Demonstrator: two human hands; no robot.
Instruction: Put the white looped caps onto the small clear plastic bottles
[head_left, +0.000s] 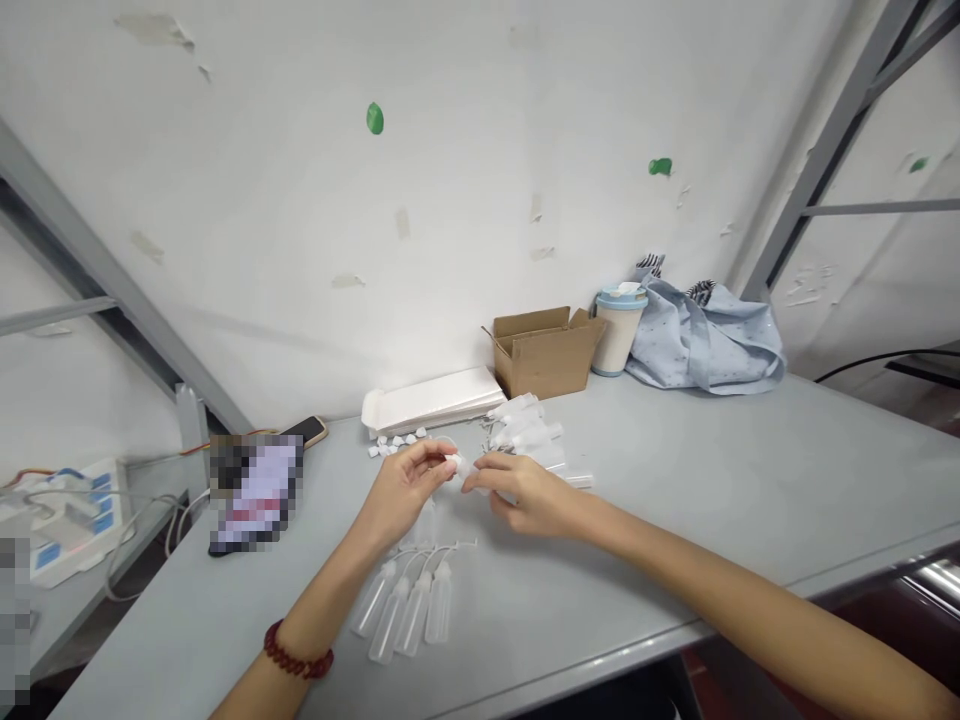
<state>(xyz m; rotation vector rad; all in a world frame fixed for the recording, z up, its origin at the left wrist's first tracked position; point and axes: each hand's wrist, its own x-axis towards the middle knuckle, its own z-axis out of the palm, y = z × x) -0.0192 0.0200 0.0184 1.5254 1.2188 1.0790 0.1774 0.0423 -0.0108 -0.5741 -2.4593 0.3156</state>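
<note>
Above the middle of the grey table, my left hand [409,485] pinches a small white cap [452,459] between thumb and fingertips. My right hand [529,492] is closed on a small translucent plastic bottle [466,468], mostly hidden by the fingers, and its top meets the cap. Nearer to me lie several clear squeeze bottles [412,615] in a row, thin curved tubes on their tops. More translucent bottles [525,432] are heaped behind my right hand. Small white caps [394,442] lie loose beyond my left hand.
A flat white box [435,397] and an open cardboard box [547,355] stand against the wall. Right of them are a lidded cup [619,335] and a light blue cloth bag [705,340]. At left lie a phone [306,430], a blurred pouch and a power strip [71,525] with cables.
</note>
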